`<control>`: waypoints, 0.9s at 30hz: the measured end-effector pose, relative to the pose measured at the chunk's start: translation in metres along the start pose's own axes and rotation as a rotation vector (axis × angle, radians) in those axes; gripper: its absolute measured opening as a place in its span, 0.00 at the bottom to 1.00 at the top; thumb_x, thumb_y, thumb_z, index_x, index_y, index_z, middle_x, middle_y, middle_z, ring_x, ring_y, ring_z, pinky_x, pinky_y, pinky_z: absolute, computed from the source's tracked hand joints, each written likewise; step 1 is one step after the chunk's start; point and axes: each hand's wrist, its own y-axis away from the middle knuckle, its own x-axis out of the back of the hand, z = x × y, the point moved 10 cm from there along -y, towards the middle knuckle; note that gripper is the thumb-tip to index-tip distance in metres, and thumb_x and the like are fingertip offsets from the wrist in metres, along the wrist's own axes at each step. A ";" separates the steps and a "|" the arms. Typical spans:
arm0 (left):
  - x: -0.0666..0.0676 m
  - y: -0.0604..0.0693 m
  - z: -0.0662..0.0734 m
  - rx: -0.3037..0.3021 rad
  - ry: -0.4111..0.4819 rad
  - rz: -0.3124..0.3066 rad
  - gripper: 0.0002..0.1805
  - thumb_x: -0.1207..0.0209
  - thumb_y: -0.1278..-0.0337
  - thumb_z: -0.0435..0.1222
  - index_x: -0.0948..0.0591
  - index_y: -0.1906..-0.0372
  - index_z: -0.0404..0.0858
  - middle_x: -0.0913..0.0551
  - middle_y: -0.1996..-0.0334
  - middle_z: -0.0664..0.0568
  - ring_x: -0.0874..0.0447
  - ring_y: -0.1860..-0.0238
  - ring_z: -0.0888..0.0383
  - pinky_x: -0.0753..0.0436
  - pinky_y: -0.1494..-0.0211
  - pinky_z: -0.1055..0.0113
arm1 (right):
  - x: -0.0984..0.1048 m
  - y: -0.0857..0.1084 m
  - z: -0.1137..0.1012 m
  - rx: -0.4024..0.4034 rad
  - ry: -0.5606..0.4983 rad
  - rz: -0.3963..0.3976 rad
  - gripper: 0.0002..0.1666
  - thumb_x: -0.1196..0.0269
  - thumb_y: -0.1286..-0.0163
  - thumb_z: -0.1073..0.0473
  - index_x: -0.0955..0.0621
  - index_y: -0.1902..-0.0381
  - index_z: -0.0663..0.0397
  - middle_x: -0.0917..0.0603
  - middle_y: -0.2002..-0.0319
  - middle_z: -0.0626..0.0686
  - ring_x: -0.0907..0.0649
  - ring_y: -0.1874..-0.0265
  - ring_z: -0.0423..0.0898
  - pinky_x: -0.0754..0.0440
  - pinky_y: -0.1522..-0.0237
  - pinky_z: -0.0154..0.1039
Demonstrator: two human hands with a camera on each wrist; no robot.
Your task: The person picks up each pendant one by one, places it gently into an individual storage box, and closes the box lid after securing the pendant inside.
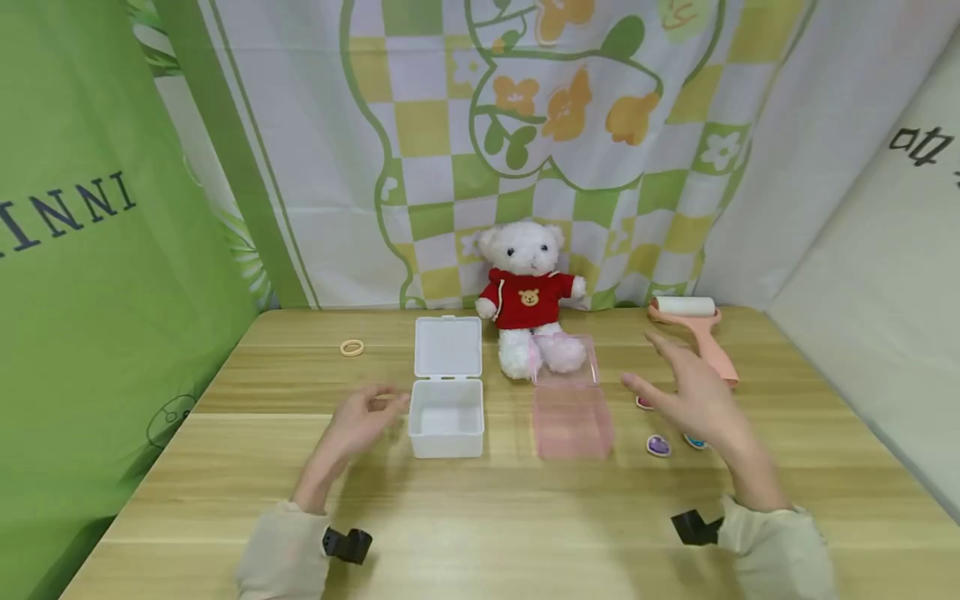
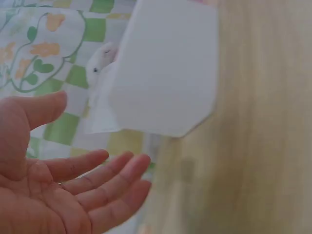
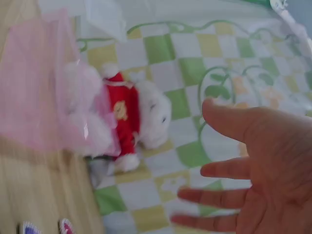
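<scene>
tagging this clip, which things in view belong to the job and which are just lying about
Likely the job:
white box beside left hand
pink box
jewelled pieces near right hand
perhaps the ring

Likely lying about:
teddy bear
roller

Here stands the white box (image 1: 447, 447), slightly translucent, upright, midway across the table (image 1: 480, 533), its hinged lid (image 1: 448, 347) thrown back towards the far edge! Just off its left wall, the left hand (image 1: 365, 421). Across to the right, in line, it's the see-through pink box (image 1: 573, 446), also upright, its clear pink lid (image 1: 591, 371) tipped back the same way. And towards the right edge, near the right hand (image 1: 701, 404), three pale-rimmed gems: purple (image 1: 658, 447) lying flat in plain sight, blue (image 1: 697, 442) partly hidden, pinkish-red (image 1: 643, 403) partly covered too, farther back!
</scene>
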 end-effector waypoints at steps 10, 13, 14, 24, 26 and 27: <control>-0.028 -0.010 -0.040 0.110 0.366 -0.045 0.35 0.48 0.32 0.51 0.37 0.33 0.30 0.32 0.38 0.34 0.28 0.41 0.41 0.27 0.39 0.50 | -0.027 -0.031 0.084 -0.130 -0.316 -0.042 0.24 0.41 0.30 0.53 0.22 0.46 0.68 0.16 0.56 0.63 0.16 0.62 0.52 0.18 0.65 0.37; -0.030 -0.013 -0.041 0.092 0.401 -0.047 0.34 0.46 0.33 0.48 0.36 0.33 0.29 0.29 0.39 0.35 0.26 0.44 0.46 0.28 0.39 0.53 | -0.042 -0.036 0.105 -0.177 -0.336 -0.098 0.24 0.39 0.31 0.53 0.22 0.47 0.70 0.16 0.58 0.61 0.18 0.63 0.46 0.20 0.64 0.35; -0.030 -0.013 -0.041 0.086 0.410 -0.051 0.33 0.45 0.33 0.46 0.36 0.33 0.28 0.29 0.40 0.35 0.26 0.44 0.47 0.28 0.39 0.54 | -0.046 -0.037 0.110 -0.191 -0.341 -0.113 0.25 0.39 0.31 0.54 0.22 0.47 0.70 0.16 0.58 0.61 0.18 0.63 0.45 0.21 0.65 0.34; -0.038 -0.011 -0.033 -0.003 0.387 -0.184 0.32 0.41 0.38 0.37 0.37 0.34 0.26 0.28 0.43 0.35 0.27 0.46 0.51 0.33 0.38 0.54 | -0.071 -0.039 0.131 -0.203 -0.304 -0.290 0.24 0.33 0.37 0.57 0.21 0.50 0.72 0.16 0.60 0.60 0.20 0.66 0.43 0.21 0.65 0.35; -0.040 -0.011 -0.032 -0.027 0.392 -0.215 0.31 0.42 0.39 0.35 0.37 0.34 0.26 0.27 0.43 0.35 0.26 0.47 0.51 0.33 0.36 0.53 | -0.073 -0.038 0.132 -0.182 -0.280 -0.311 0.24 0.32 0.38 0.56 0.20 0.51 0.71 0.15 0.60 0.59 0.20 0.65 0.42 0.21 0.65 0.35; -0.041 -0.011 -0.031 -0.040 0.393 -0.233 0.31 0.42 0.38 0.34 0.37 0.34 0.26 0.27 0.43 0.34 0.26 0.47 0.51 0.34 0.35 0.52 | -0.074 -0.038 0.131 -0.168 -0.274 -0.321 0.24 0.32 0.38 0.56 0.20 0.52 0.71 0.15 0.60 0.59 0.20 0.65 0.43 0.22 0.65 0.34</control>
